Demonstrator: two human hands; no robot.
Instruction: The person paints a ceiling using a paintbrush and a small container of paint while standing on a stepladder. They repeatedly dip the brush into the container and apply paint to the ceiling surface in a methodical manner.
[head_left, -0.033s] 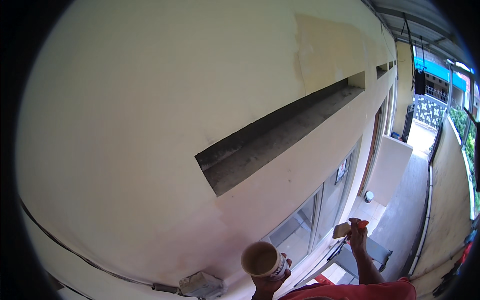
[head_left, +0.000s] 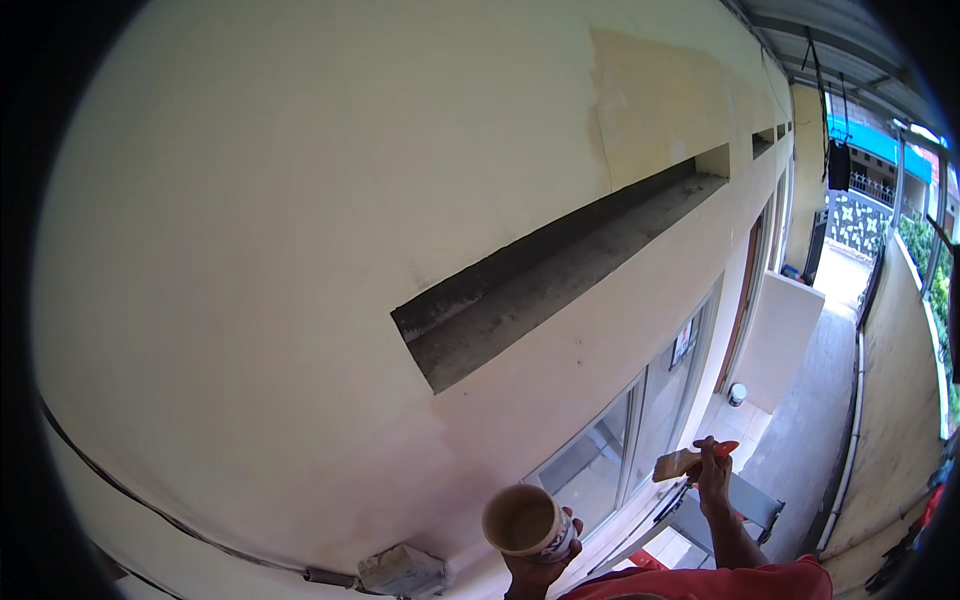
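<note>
My left hand (head_left: 542,566), low in the centre, is wrapped round a round tub (head_left: 515,515) with light beige contents inside. To its right, my right hand (head_left: 714,475) grips a paintbrush (head_left: 676,463) with a red handle, its wide bristle end pointing left. Both are held out beside a pale wall (head_left: 250,200). This wall has a long, dark recessed ledge (head_left: 560,270) and a yellower patch higher up.
Below are a glazed window (head_left: 655,390) and a grey platform (head_left: 755,510), perhaps a ladder top. A small bucket (head_left: 737,394) stands by a low partition (head_left: 780,340). A walkway (head_left: 830,390) runs along a side wall with a pipe (head_left: 850,440). A grey box (head_left: 400,570) with cable sits bottom left.
The brush in my right hand has shifted slightly left and down, its bristle end swinging a little. My left hand and the tub look the same.
</note>
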